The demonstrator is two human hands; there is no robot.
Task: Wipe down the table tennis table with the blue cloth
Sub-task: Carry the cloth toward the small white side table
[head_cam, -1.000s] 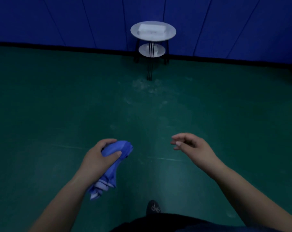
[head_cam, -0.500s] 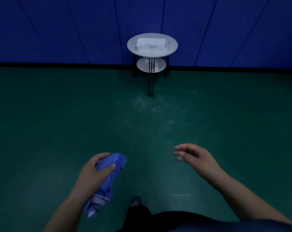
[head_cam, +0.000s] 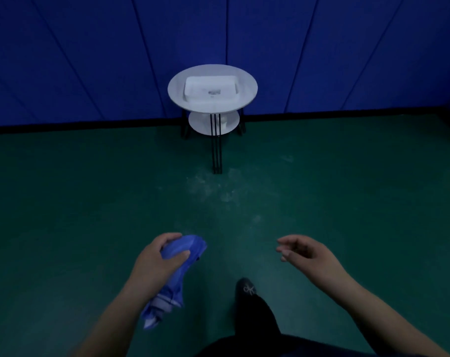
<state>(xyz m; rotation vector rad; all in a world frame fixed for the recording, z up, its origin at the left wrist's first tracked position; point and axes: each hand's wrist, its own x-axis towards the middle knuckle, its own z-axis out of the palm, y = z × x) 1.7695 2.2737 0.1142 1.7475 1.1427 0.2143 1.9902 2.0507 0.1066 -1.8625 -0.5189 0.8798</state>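
Note:
My left hand [head_cam: 155,264] grips a bunched blue cloth [head_cam: 185,249]; the cloth's striped end hangs down below my wrist. My right hand [head_cam: 306,255] hovers at the same height, fingers loosely curled, holding nothing. Both hands are over the green floor. No table tennis table is in view.
A small round white side table [head_cam: 175,92] with a white tray [head_cam: 193,85] on top and a lower shelf stands against the blue padded wall [head_cam: 90,60]. Green floor [head_cam: 90,202] lies between me and it. My dark shoe [head_cam: 246,288] steps forward at the bottom.
The side table has grown larger and moved lower in view as I walk toward it. My foot has stepped forward. Both hands keep their pose, the left still holding the cloth.

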